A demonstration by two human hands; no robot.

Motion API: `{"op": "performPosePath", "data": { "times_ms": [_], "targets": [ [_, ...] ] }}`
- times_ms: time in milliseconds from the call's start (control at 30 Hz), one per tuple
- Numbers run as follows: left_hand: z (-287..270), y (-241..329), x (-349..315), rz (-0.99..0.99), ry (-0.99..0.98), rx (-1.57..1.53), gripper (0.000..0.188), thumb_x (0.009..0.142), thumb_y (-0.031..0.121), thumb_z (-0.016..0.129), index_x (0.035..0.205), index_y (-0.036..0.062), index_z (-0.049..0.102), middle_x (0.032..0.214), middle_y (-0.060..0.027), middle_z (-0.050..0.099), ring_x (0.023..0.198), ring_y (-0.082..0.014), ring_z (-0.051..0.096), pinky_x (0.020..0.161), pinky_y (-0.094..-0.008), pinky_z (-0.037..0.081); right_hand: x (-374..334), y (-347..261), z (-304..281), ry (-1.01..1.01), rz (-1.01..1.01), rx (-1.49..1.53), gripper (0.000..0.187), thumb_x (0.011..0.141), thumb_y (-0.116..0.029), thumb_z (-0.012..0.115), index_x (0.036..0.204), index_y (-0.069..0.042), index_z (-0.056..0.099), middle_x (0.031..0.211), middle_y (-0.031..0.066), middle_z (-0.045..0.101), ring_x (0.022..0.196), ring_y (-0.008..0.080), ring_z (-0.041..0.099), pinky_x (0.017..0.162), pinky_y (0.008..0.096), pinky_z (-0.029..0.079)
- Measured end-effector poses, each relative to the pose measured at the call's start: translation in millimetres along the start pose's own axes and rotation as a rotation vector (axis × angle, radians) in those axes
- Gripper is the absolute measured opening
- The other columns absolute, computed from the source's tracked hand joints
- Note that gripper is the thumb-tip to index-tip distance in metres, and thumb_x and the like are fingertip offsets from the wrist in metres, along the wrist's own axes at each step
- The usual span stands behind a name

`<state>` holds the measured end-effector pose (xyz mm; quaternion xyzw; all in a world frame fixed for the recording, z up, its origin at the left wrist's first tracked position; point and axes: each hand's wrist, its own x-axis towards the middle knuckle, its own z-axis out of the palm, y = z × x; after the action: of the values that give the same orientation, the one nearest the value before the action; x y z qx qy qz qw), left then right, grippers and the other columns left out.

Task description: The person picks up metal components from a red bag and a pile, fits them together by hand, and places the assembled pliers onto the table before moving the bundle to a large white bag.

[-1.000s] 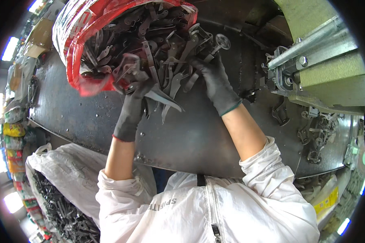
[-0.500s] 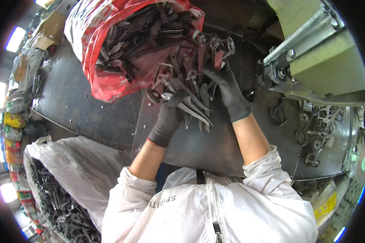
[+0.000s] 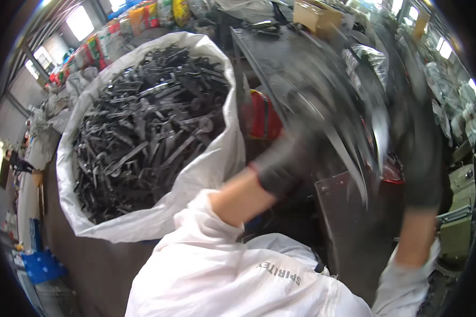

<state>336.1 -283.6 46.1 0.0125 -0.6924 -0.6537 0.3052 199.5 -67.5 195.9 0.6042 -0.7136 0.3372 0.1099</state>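
Blurred metal parts [image 3: 346,152], long axes slanting, curved tips toward the wearer, left hand [image 3: 290,161] and right hand [image 3: 423,158] alongside, fingers too smeared to tell, white sack [image 3: 217,171] now fully in view

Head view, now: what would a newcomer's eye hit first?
Probably the big white sack on the left, full of dark metal parts. Next, right of centre, the gloved left hand and, farther right, the gloved right hand, with blurred metal pieces between them. Then the cardboard box at the top.
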Motion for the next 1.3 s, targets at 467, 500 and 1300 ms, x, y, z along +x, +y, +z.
{"op": "performPosePath", "data": {
  "times_ms": [467,500,1300],
  "targets": [
    [-41.7,-24.6,-62.6,-0.480,0.436,-1.327,0.030,0.104,0.030,0.057,0.122,0.0068,0.062,0.119,-0.0106,0.068,0.103,-0.0224,0.067,0.090,-0.0358,0.056,-73.8,-78.9,120.0,-0.265,0.717,1.032,0.049,0.100,-0.015,0.064,0.144,0.002,0.052,0.139,0.0146,0.061,0.126,0.0179,0.059,0.110,0.0322,0.044],
    [-28.5,-34.5,-60.3,-0.491,0.446,-1.325,0.030,0.104,0.030,0.057,0.122,0.0068,0.062,0.119,-0.0106,0.068,0.103,-0.0224,0.067,0.090,-0.0358,0.056,-107.7,-64.1,115.0,-0.196,0.719,0.983,0.050,0.101,-0.021,0.064,0.144,0.001,0.052,0.138,0.0154,0.062,0.125,0.0188,0.060,0.109,0.0329,0.045],
    [361.3,-240.7,141.7,0.363,-0.687,1.396,0.066,0.098,0.044,0.060,0.147,0.0024,0.043,0.093,-0.0233,0.072,0.086,-0.0428,0.070,0.073,-0.0533,0.052,-471.7,-26.3,27.8,1.038,1.302,0.899,0.041,0.102,-0.020,0.066,0.136,0.002,0.058,0.120,0.0098,0.071,0.106,0.0152,0.067,0.095,0.0307,0.052]
  ]
}}
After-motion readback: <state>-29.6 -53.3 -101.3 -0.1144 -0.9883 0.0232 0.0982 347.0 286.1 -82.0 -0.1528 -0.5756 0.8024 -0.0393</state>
